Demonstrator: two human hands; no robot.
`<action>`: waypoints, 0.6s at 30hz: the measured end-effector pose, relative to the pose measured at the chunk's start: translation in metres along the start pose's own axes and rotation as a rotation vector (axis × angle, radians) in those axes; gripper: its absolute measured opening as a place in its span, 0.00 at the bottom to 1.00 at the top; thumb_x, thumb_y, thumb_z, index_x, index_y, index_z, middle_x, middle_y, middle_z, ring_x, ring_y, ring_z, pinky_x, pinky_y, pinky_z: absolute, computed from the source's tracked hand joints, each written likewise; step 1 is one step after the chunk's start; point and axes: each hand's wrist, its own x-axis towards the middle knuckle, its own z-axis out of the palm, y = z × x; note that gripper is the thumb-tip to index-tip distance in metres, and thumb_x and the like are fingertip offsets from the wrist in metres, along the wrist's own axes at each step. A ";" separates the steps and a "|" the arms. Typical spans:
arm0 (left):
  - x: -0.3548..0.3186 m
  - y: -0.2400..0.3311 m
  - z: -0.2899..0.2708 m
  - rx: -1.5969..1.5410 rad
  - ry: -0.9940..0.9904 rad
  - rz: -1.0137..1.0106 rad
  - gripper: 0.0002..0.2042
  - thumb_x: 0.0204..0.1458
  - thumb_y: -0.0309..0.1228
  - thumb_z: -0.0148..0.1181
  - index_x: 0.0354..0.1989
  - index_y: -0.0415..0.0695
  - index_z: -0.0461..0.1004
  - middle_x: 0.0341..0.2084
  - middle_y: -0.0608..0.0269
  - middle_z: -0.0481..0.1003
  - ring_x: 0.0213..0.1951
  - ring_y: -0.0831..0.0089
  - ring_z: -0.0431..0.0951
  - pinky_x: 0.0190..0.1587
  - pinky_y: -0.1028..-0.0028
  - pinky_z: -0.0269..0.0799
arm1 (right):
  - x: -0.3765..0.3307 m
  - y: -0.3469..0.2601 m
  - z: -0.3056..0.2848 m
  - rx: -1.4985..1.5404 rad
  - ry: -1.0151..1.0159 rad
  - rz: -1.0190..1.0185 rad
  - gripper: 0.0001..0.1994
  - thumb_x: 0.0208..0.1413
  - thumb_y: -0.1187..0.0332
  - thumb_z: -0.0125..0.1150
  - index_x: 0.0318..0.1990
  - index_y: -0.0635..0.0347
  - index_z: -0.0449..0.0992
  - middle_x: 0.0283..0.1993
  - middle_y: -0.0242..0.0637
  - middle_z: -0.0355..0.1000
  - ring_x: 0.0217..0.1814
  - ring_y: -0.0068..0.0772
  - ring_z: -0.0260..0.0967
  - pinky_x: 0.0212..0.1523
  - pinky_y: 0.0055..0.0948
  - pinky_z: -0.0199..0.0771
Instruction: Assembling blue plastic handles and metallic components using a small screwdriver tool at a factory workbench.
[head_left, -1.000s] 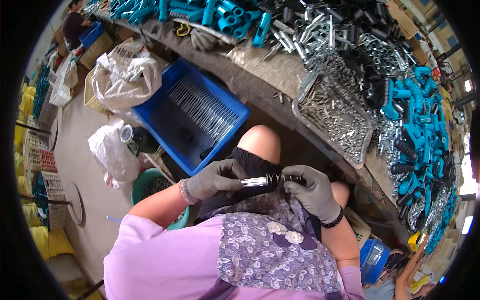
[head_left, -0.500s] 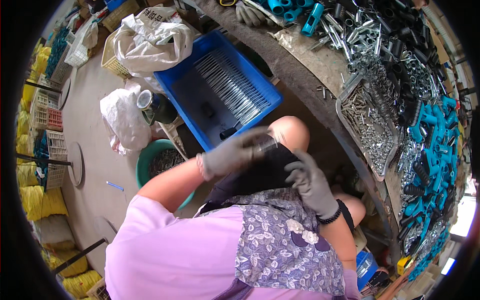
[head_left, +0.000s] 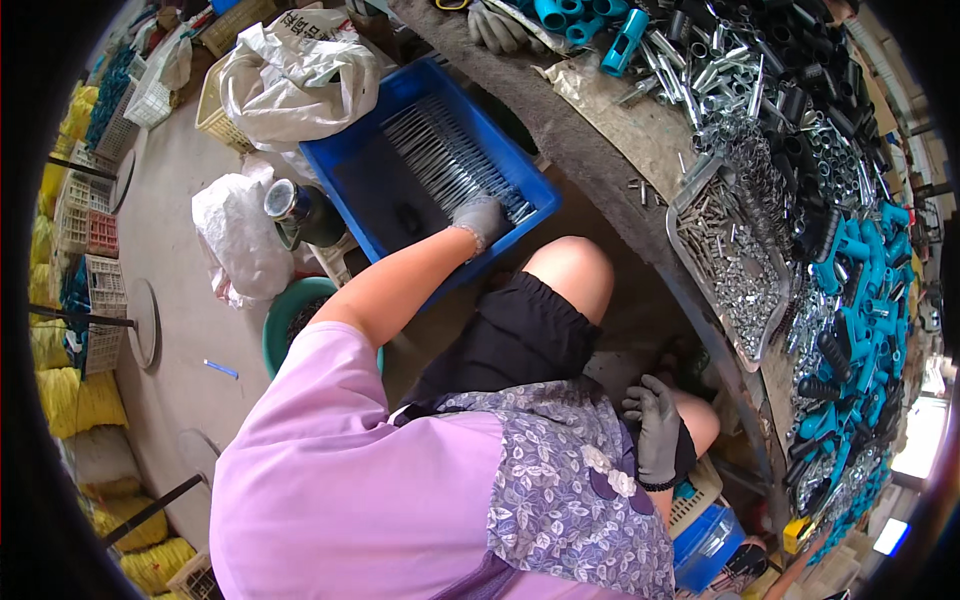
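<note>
My left hand (head_left: 481, 219), in a grey work glove, reaches into a blue plastic crate (head_left: 345, 205). It touches the near end of a long row of thin silver metal rods (head_left: 432, 148). Its fingertips point down and are hidden, so their grip does not show. A small black part (head_left: 408, 217) lies on the crate floor left of the rods. My right hand (head_left: 656, 428), also gloved in grey, is beside my right knee. Its fingers are curled in, and the palm is turned from sight, so anything inside it is hidden.
On the right, a workbench (head_left: 610, 150) carries heaped teal, black and silver parts. A clear tray (head_left: 728, 262) of small metal pins stands along its edge. Left of the crate are a green basin (head_left: 272, 335), a dark jug (head_left: 312, 218) and white sacks (head_left: 240, 240).
My left hand has moved away from above my lap, forward into the crate onto the rods. My right hand has dropped back toward my right knee, and its fingers have curled further.
</note>
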 end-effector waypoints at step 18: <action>-0.010 0.001 -0.009 -0.098 -0.044 0.002 0.21 0.54 0.41 0.58 0.51 0.41 0.80 0.56 0.38 0.72 0.55 0.46 0.76 0.57 0.57 0.72 | 0.016 -0.006 0.015 0.037 -0.018 -0.017 0.15 0.67 0.68 0.55 0.57 0.67 0.71 0.43 0.37 0.77 0.41 0.21 0.73 0.43 0.20 0.74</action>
